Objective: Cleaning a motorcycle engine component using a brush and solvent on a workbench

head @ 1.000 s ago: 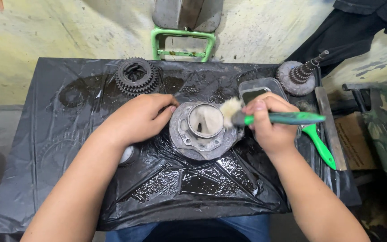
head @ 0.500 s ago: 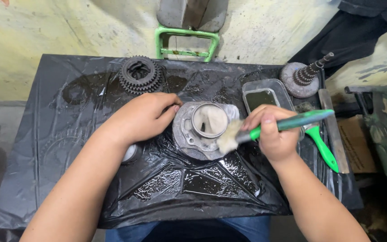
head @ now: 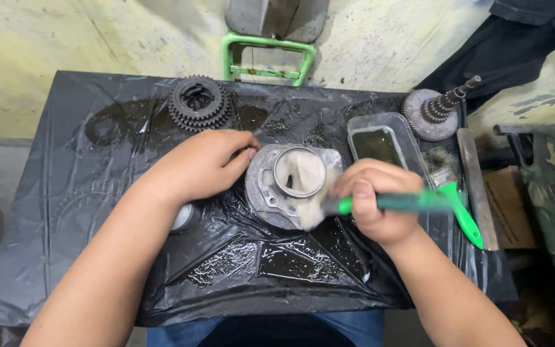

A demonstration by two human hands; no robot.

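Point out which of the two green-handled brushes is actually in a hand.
The green-handled brush gripped in the right hand, its bristles on the round metal housing. The other green brush lies loose on the black sheet at the right, beside the flat tray.

Left hand [head: 200,164] palm down, fingers curled, forearm running from the near left, right hand [head: 380,202] closed in a fist grip, forearm from the near right

Two green-handled brushes [head: 380,203] [head: 460,212], two gear clusters [head: 199,103] [head: 433,110]. One round metal housing [head: 290,183], one rectangular tray [head: 380,142], one flat metal bar [head: 476,186]. One green frame [head: 266,54].
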